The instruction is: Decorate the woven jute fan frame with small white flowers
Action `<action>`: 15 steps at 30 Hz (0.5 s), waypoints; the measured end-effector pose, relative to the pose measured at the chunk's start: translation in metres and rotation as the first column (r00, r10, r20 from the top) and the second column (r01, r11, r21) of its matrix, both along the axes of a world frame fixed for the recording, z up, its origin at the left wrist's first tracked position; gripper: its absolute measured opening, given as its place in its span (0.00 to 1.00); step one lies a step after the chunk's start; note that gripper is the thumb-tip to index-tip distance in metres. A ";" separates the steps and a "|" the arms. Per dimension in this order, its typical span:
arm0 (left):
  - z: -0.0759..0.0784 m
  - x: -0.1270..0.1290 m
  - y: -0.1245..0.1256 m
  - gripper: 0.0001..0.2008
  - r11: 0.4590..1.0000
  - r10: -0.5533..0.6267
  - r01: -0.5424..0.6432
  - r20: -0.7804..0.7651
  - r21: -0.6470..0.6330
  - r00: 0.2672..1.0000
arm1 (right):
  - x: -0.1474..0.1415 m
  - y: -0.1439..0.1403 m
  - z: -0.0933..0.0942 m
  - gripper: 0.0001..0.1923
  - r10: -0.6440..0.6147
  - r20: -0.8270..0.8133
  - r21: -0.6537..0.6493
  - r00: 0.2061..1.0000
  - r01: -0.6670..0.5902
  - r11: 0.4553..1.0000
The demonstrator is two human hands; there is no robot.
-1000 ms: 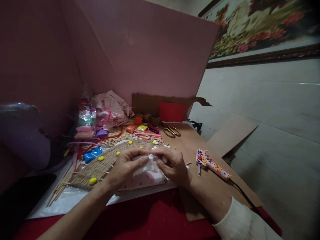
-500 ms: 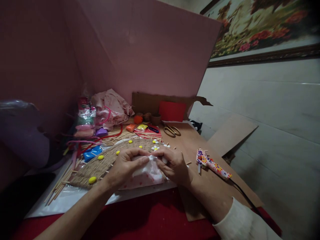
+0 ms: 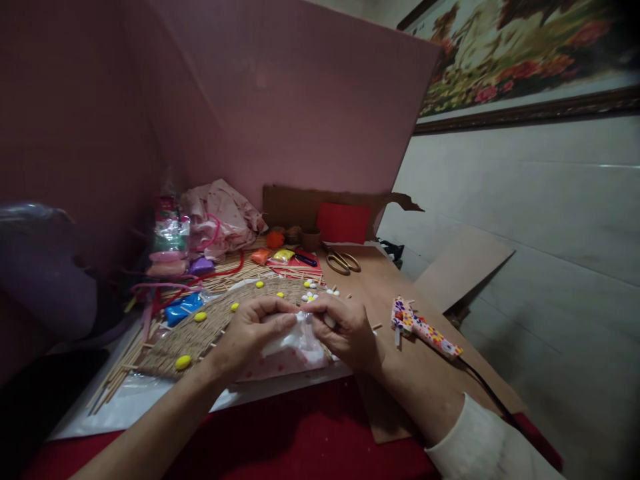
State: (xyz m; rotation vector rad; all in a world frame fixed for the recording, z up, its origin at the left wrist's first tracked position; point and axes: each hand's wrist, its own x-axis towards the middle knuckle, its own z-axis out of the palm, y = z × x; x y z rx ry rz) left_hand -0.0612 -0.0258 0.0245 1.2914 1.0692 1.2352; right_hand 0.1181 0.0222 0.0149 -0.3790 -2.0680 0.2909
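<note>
My left hand (image 3: 247, 337) and my right hand (image 3: 345, 330) meet over a small clear plastic bag (image 3: 295, 350) with white contents and red dots. Both pinch its top edge between thumb and fingers. The bag rests at the near edge of a woven straw mat (image 3: 200, 330) dotted with yellow and white clay pieces (image 3: 183, 362). Small white clay flowers (image 3: 310, 295) lie just beyond my fingers.
A flower-patterned glue gun (image 3: 423, 327) with a black cord lies right of my hands on brown cardboard (image 3: 380, 280). Gold scissors (image 3: 343, 261), clay packets (image 3: 283, 255), a blue packet (image 3: 185, 308), bamboo sticks (image 3: 117, 380) and pink cloth (image 3: 220, 217) crowd the back. A pink board (image 3: 300, 100) stands behind.
My fingers have worked the bag's top edge slightly; the hands stay in nearly the same place. The view shifted a little.
</note>
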 end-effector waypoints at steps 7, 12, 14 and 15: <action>0.000 0.000 0.000 0.08 1.000 -0.013 0.014 0.015 -0.015 1.000 | 0.001 0.000 0.003 0.10 0.033 0.030 0.029 0.999 -0.034 0.999; 0.002 0.000 -0.001 0.09 0.998 -0.040 0.044 0.072 -0.052 0.997 | 0.002 0.001 0.005 0.08 0.036 0.037 0.034 0.999 -0.038 0.999; 0.002 0.001 -0.001 0.09 0.997 -0.045 0.050 0.089 -0.063 0.995 | 0.003 0.001 0.005 0.08 0.047 0.049 0.039 0.998 -0.049 0.998; 0.002 0.001 -0.001 0.10 0.996 -0.048 0.054 0.090 -0.066 0.995 | 0.003 0.001 0.005 0.08 0.051 0.054 0.043 0.997 -0.054 0.998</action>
